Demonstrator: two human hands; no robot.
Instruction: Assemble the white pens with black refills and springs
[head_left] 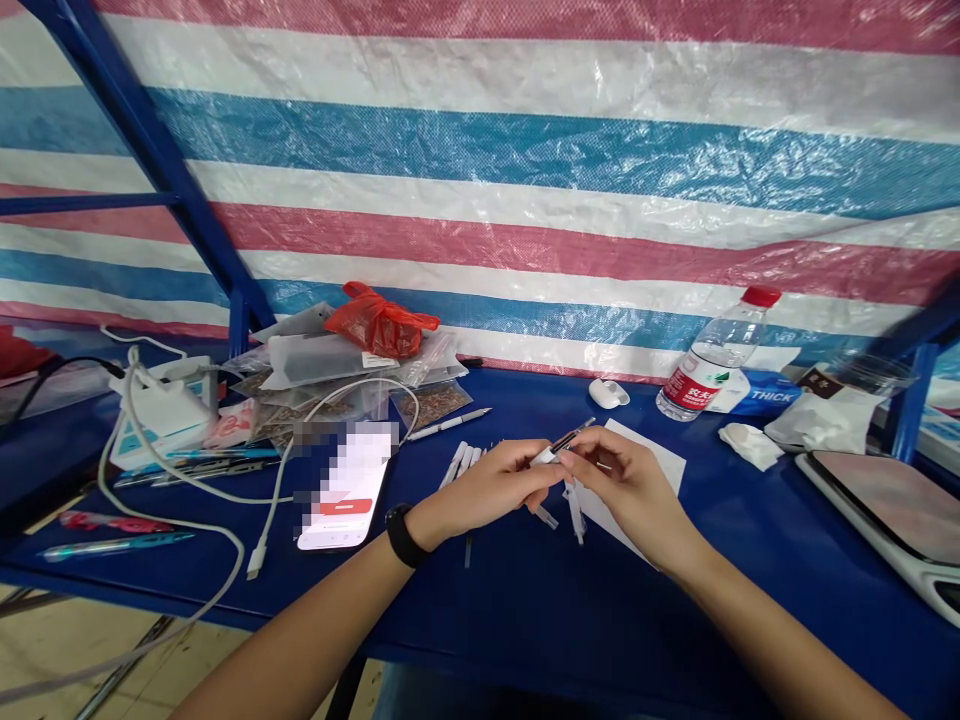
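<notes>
Forearms (322, 590) foremost; left hand (487, 485) and right hand (619, 480), each grip a narrow pinch on pen parts (543, 456)

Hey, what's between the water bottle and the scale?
In the head view, a crumpled white tissue lies between the bottle and scale, beside what looks like a white bag.

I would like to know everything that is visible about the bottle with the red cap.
The bottle looks like clear plastic, with a red cap on top and a red label with white writing around its lower part. It stands upright on the blue table, toward the back right, just left of the blue-and-white "THICK" pack; whether they touch is unclear. The liquid level is hard to read. No hand touches it.
</notes>
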